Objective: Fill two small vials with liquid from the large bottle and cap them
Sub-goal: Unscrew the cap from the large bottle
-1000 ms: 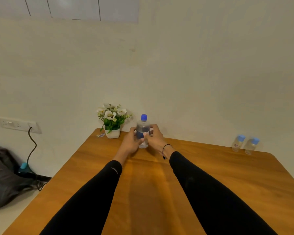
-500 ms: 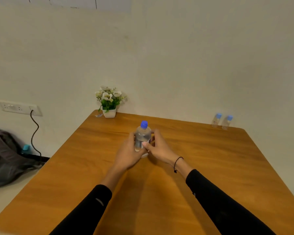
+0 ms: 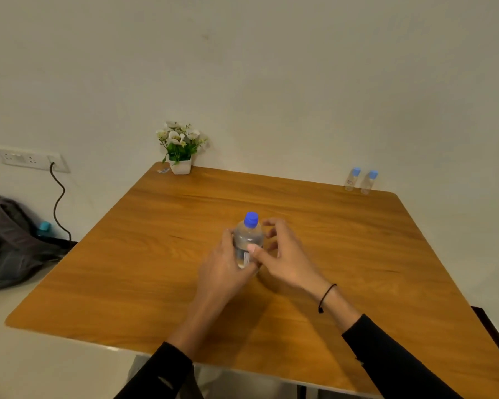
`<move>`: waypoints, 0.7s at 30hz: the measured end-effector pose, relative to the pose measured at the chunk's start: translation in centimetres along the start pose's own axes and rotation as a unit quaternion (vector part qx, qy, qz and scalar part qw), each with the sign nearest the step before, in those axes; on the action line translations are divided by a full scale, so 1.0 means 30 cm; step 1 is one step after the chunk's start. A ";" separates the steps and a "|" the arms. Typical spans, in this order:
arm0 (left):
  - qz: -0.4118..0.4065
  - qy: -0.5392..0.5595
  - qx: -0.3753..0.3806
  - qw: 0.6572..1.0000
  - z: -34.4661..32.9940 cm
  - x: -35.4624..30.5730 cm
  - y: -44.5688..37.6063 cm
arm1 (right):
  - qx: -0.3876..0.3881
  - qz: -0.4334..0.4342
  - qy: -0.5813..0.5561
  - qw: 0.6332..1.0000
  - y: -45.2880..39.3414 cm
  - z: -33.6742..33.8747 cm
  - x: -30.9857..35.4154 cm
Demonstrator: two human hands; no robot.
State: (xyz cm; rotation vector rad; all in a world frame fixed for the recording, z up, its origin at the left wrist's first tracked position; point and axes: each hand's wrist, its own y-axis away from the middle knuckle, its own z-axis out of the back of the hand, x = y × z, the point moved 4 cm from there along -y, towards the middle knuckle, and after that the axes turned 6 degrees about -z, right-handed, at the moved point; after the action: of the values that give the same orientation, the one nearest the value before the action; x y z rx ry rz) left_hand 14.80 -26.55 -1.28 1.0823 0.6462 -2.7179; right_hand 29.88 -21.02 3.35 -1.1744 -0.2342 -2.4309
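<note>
Holding capped bottle [image 3: 248,243] upright w/ left hand [image 3: 225,272] grip; right hand [image 3: 283,260] loosely open (thumb touching).

No text, brand name or number can be read anywhere in your view. The large bottle [image 3: 248,240] you hold upright carries a small white label patch low on its clear body, just beside your right thumb, but its print is too blurred to make out. Of the two small vials at the far right corner of the table [image 3: 300,298], the left vial [image 3: 351,179] bears a faint mark with a reddish trace near its base, illegible at this range; the right vial [image 3: 369,182] shows no discernible marking. The wall socket plate [image 3: 26,159] shows no lettering you could read.
</note>
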 end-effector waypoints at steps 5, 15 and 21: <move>-0.003 -0.028 -0.044 0.999 0.024 -0.055 -0.009 | -0.108 0.105 0.120 0.981 0.001 0.121 0.194; -0.012 -0.043 -0.045 0.998 0.035 -0.072 -0.010 | -0.003 0.129 0.339 0.932 -0.096 0.086 0.293; -0.007 -0.053 -0.050 0.997 0.023 -0.056 -0.009 | 0.049 0.043 0.322 0.944 -0.083 0.100 0.303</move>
State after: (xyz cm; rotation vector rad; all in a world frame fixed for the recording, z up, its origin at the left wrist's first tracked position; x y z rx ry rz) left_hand 15.52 -26.64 0.40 0.9085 0.7648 -2.7002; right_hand 25.89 -20.57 12.39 -0.2957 -0.0939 -2.5388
